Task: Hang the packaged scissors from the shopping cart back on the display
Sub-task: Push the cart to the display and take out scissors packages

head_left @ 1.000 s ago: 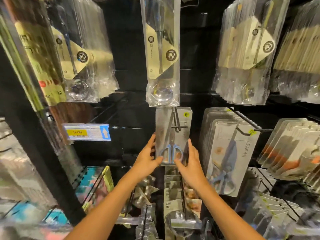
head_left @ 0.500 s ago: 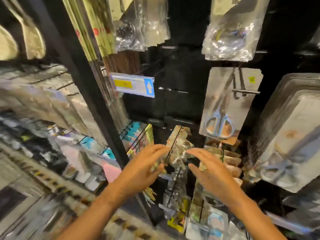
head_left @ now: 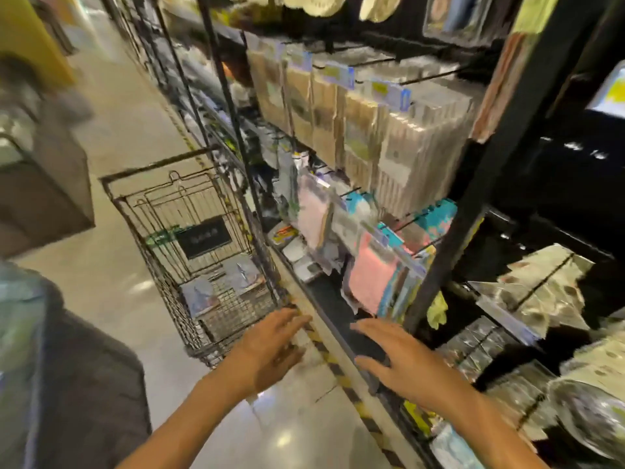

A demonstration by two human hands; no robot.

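A black wire shopping cart [head_left: 142, 211] stands on the aisle floor to the left of the shelving. Two packaged scissors lie flat on its bottom: one [head_left: 199, 297] nearer me on the left, another [head_left: 244, 273] further back on the right. My left hand [head_left: 270, 346] hovers just past the cart's near right corner, fingers spread and holding nothing. My right hand [head_left: 402, 360] is out in front of the low shelf edge, fingers also straight and empty. The scissors display hook is out of view.
The black display rack [head_left: 480, 184] runs along the right, packed with hanging packets, pink and teal cloths [head_left: 372, 282] and foil packs [head_left: 541, 289]. A yellow-black striped strip [head_left: 338, 370] marks the shelf base. A dark-clothed person's sleeve [head_left: 77, 384] fills the lower left.
The view has swung left and down from the hanging scissors to the cart. Both hands let go of the hung pack and dropped, empty, toward the cart.
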